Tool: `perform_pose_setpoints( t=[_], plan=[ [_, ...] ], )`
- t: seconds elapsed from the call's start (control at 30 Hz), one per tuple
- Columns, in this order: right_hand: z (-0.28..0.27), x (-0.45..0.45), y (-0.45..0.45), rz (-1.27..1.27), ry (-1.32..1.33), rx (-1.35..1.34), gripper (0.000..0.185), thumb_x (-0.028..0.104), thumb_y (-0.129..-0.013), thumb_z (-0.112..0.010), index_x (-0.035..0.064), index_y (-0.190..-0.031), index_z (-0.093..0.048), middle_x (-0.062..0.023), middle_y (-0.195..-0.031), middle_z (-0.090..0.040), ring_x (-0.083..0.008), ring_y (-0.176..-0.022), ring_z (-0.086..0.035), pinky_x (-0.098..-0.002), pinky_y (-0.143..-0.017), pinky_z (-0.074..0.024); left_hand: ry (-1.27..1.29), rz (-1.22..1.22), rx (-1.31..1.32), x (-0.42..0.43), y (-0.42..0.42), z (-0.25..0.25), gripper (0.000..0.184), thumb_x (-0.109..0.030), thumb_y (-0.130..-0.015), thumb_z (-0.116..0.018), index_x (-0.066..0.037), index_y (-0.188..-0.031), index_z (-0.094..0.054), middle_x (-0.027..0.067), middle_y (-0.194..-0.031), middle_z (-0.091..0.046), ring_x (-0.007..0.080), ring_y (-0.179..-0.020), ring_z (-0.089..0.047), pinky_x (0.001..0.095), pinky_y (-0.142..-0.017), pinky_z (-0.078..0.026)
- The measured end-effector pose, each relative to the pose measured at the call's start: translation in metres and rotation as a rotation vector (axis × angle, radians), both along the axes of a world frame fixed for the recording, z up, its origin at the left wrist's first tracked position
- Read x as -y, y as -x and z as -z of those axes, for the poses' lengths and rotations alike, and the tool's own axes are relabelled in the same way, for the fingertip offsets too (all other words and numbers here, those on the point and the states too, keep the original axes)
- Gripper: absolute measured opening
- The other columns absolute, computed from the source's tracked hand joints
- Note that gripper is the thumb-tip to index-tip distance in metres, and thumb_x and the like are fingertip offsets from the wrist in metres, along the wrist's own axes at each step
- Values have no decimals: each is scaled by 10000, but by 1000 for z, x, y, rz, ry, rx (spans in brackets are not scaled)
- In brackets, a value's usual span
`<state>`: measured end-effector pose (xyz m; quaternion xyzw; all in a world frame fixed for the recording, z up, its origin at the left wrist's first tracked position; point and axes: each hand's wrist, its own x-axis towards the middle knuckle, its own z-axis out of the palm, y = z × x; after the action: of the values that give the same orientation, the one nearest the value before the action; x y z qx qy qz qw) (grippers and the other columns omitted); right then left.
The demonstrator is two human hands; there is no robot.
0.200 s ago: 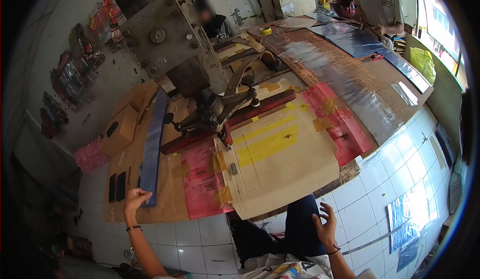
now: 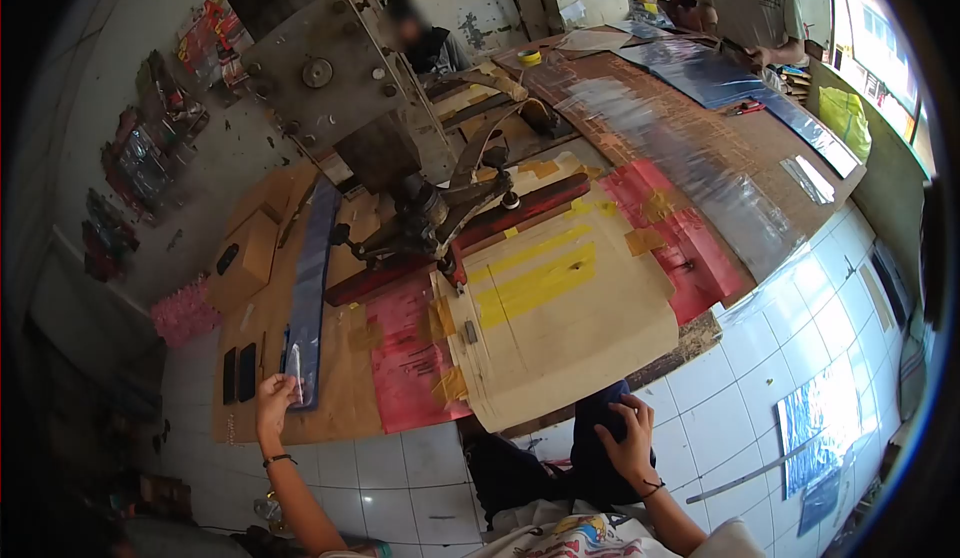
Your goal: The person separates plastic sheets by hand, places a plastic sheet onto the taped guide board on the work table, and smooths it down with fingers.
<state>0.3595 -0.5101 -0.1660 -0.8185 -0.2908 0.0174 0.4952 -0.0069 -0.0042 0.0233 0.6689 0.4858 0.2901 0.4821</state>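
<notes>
My left hand (image 2: 275, 405) is at the near end of a long strip of clear bluish plastic sheets (image 2: 309, 303) on the table's left side. Its thumb and fingers pinch the corner of the top sheet, where a bright fold shows. My right hand (image 2: 630, 443) hangs above my thigh, fingers apart and slightly curled, holding nothing. Between the hands lies a tan board (image 2: 570, 348) with yellow tape strips (image 2: 540, 283), flanked by red sheets (image 2: 405, 358). Over the board's far edge sits the red bar (image 2: 545, 206) of a press machine (image 2: 330, 68).
Two phones (image 2: 246, 372) and a cardboard box (image 2: 240, 258) are at the left. One person (image 2: 750, 3) stands at the far right by more plastic sheets (image 2: 690, 68); another (image 2: 430, 43) is behind the press. Shiny sheets (image 2: 820, 433) lie on the tiled floor.
My right hand has lowered toward my thigh. My left hand stays at the strip's end, where a sheet corner now shows a bright fold. The view has shifted slightly.
</notes>
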Motion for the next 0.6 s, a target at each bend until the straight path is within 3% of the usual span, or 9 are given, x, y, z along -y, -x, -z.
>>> perform_pose_setpoints(
  t=[0.07, 0.17, 0.37, 0.5, 0.6],
  plan=[
    [2, -2, -5, -1, 10, -3, 466, 174, -761, -858, 103, -1177, -662, -155, -1314, -561, -383, -1243, -490, -489, -1070, -401, -105, -22, -23, 8, -8, 4, 144, -111, -962, -721, -5, -994, -629, 105, -850, -727, 163, -667, -667, 318, -646, -590],
    [3, -1, -7, -24, 4, 12, 458, 175, -759, -860, 103, -1167, -665, -160, -1301, -561, -382, -1240, -491, -492, -1066, -401, -153, 99, -164, 2, -13, 2, 145, -110, -946, -740, 7, -968, -657, 67, -792, -704, 139, -615, -615, 284, -570, -524],
    [2, 1, -9, -22, 5, 22, 446, 179, -755, -864, 103, -1151, -671, -161, -1290, -561, -383, -1226, -494, -498, -1056, -404, -34, 474, -858, -80, -22, 12, 439, -405, -1034, -612, -123, -1370, -632, 154, -1244, -676, 319, -1145, -646, 379, -984, -520],
    [4, 0, -9, -10, -11, 21, 447, 172, -750, -866, 105, -1147, -672, -163, -1279, -560, -383, -1217, -496, -498, -1050, -408, -331, 297, -816, -37, -57, -23, 152, -143, -958, -732, 2, -937, -689, 28, -760, -674, 121, -586, -563, 249, -529, -436],
    [3, 0, -8, -14, 6, 47, 448, 162, -745, -867, 106, -1144, -671, -164, -1274, -557, -383, -1212, -497, -496, -1048, -409, -299, 285, -857, -36, -64, -20, 194, -180, -979, -712, -1, -905, -721, -5, -763, -652, 93, -614, -541, 228, -526, -379]
  ],
)
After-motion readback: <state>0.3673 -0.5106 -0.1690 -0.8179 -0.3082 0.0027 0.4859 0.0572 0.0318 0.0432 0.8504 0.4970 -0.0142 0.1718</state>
